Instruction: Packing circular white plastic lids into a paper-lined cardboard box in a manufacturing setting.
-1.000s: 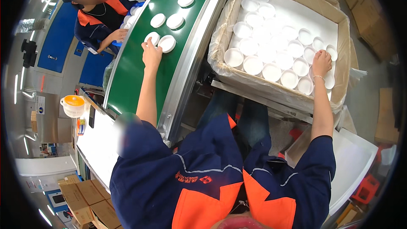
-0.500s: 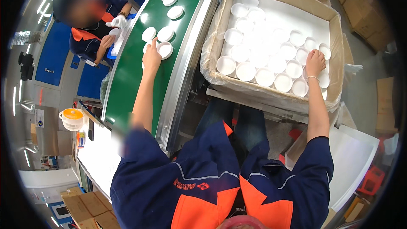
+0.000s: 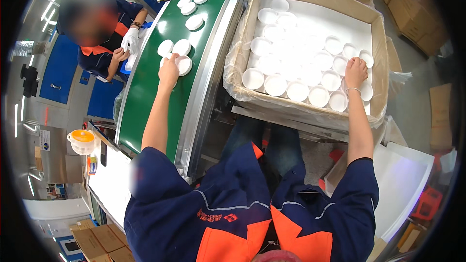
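My left hand (image 3: pixel 168 72) is over the green conveyor belt, its fingers curled onto a shallow white round dish that they mostly cover. Touching or close beside it lies another white dish (image 3: pixel 183 65), its rim facing up. Just beyond are two more, one at the left (image 3: pixel 165 47) and one at the right (image 3: pixel 182 47). Inside the lined carton, my right hand (image 3: pixel 357 73) has its fingers bent down over a white dish near the right side, largely hidden by the hand. Several like dishes, such as the front-left one (image 3: pixel 253 78), stand in rows around it.
The carton (image 3: pixel 381 58) has a clear plastic liner and a white sheet inside. A metal rail (image 3: pixel 213 68) separates it from the green belt (image 3: pixel 145 111). Across the belt a co-worker's gloved hand (image 3: pixel 130 40) is near their bare one. More dishes (image 3: pixel 194 22) lie farther up the belt.
My left hand has drawn slightly nearer and its fingers have curled in at the dish. My right hand stays at nearly the same dish. The co-worker's hands have come together.
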`<state>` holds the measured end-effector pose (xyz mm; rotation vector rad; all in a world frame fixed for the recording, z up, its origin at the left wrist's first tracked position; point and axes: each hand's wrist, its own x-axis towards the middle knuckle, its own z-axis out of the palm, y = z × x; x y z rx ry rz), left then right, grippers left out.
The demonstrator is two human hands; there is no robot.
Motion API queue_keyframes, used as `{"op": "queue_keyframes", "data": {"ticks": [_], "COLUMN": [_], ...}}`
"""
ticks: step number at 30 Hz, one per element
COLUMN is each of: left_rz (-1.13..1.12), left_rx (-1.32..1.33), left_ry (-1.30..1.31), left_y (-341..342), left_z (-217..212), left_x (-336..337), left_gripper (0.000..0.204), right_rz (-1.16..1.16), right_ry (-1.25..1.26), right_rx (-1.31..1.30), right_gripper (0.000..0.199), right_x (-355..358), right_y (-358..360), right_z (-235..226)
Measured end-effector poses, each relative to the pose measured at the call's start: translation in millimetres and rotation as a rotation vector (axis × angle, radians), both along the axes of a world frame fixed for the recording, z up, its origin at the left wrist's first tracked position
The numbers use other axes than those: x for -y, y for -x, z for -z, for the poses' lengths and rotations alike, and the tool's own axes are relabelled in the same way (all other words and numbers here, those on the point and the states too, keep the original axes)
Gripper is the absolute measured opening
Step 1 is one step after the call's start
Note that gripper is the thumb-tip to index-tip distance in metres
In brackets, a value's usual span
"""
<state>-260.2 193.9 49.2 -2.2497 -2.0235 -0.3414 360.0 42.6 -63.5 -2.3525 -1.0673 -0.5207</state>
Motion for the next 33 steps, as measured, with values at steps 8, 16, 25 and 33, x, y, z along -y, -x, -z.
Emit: {"op": "queue_keyframes", "data": {"ticks": [8, 16, 25, 33], "left_rz": [0.23, 0.327, 0.32, 0.325], "left_rx": [1.951, 2.714, 2.788, 2.844], "left_ry": [0.437, 1.155, 1.371, 1.169], "left_y": [-91.0, -190.7, -206.4, -211.4], "left_z": [-74.5, -106.4, -123.1, -119.9], "left_x": [113.2, 208.9, 222.6, 221.1], "left_gripper": [0.032, 0.038, 0.038, 0.041], "right_rz": [0.061, -0.006, 0.03, 0.034], "right_ry": [0.06, 0.009, 0.007, 0.001], "right_rx": [-0.019, 0.009, 0.023, -0.013], "right_gripper": [0.017, 0.018, 0.02, 0.02], "right_x": [3.7, -0.9, -0.4, -0.4], "right_y": [-6.9, -5.0, -6.8, -8.5], "right_z": [1.6, 6.1, 5.1, 6.3]}}
